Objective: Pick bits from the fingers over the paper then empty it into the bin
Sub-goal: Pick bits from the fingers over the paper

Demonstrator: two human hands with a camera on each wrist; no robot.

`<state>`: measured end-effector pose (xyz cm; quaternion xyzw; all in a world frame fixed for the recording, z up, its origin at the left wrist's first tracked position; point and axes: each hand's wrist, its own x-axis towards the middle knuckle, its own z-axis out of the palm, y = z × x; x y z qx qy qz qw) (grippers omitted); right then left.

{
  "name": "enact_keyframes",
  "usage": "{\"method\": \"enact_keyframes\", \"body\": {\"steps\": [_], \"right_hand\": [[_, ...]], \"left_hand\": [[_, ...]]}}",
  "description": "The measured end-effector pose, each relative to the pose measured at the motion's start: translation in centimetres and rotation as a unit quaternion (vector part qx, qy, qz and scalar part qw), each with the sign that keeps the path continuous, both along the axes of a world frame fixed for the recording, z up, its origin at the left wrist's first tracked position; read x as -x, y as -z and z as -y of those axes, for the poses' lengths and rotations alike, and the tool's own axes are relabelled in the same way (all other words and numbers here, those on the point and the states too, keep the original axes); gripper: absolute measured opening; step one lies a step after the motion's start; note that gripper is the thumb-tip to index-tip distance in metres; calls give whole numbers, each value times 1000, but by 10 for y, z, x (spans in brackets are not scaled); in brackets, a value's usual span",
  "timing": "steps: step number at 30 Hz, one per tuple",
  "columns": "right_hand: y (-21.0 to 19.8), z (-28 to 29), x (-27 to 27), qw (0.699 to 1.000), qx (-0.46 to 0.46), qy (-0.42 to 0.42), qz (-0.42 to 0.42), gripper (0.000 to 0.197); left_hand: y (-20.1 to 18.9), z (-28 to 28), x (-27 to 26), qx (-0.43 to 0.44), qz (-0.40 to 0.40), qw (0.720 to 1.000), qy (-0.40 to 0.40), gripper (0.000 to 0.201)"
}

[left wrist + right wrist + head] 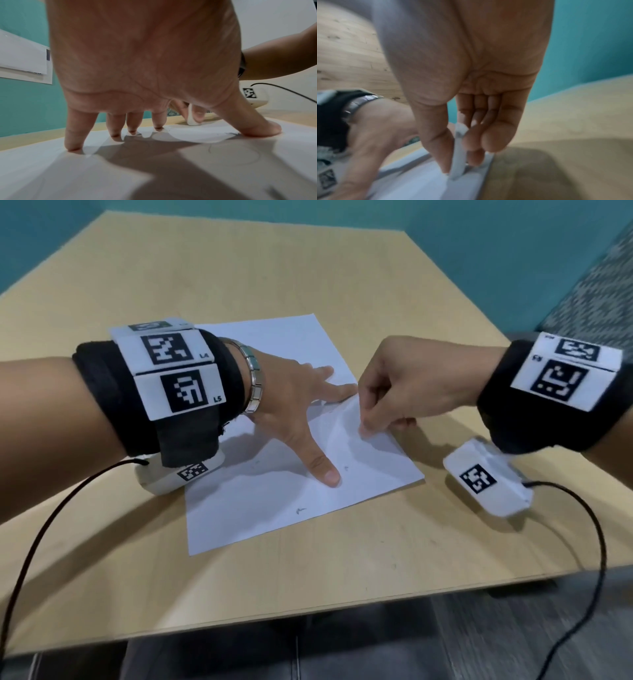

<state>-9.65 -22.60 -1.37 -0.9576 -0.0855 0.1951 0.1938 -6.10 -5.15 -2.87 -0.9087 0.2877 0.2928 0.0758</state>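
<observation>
1. A white sheet of paper [260, 491] lies on a light wooden table [342, 559], turned at an angle to the table's near edge.
2. The left hand [291, 402] is spread flat on the paper, fingers straight and apart, holding nothing. Its thumb [322, 463] presses the sheet near the middle, and the other fingertips [73, 147] touch down towards the far right part.
3. In the left wrist view all 5 digits of that hand meet the sheet, with the palm arched clear of it.
4. The right hand [404, 392] pinches the paper's right edge between thumb and curled fingers. That edge is lifted off the table and curls upward, while the rest of the sheet stays flat.
5. The right wrist view, somewhat blurred, shows the raised edge as a thin white strip [458, 155] clamped between the thumb [436, 142] and the fingertips.
6. A few small dark specks [300, 510] lie on the paper, in front of the left thumb.
7. Both wrists carry black bands with white marker blocks [178, 368], and a metal bracelet [255, 381] sits on the left wrist.
8. A white camera unit [486, 481] hangs under the right wrist, a black cable [582, 515] running from it.
9. A teal wall [308, 213] stands behind the table.
</observation>
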Motion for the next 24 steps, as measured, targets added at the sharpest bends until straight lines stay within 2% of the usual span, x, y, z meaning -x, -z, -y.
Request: {"method": "enact_keyframes", "body": {"steps": [2, 5, 9, 13, 16, 19, 24], "right_hand": [[1, 1, 0, 1000, -1, -1, 10, 15], [3, -6, 7, 999, 5, -34, -38, 13], [0, 2, -1, 1000, 2, 5, 11, 14], [2, -7, 6, 999, 4, -32, -30, 14], [-1, -2, -2, 1000, 4, -5, -2, 15], [0, -10, 0, 1000, 1, -28, -14, 13], [5, -21, 3, 995, 22, -46, 84, 7]], "left_hand": [[1, 0, 0, 0, 2, 1000, 2, 134], [1, -2, -1, 2, -1, 1000, 2, 134], [2, -1, -2, 5, 2, 1000, 7, 135], [2, -2, -3, 13, -4, 1000, 8, 131], [3, -1, -5, 19, -4, 1000, 17, 133], [3, -3, -5, 32, -7, 999, 22, 126], [6, -5, -6, 79, -9, 997, 22, 105]]}}
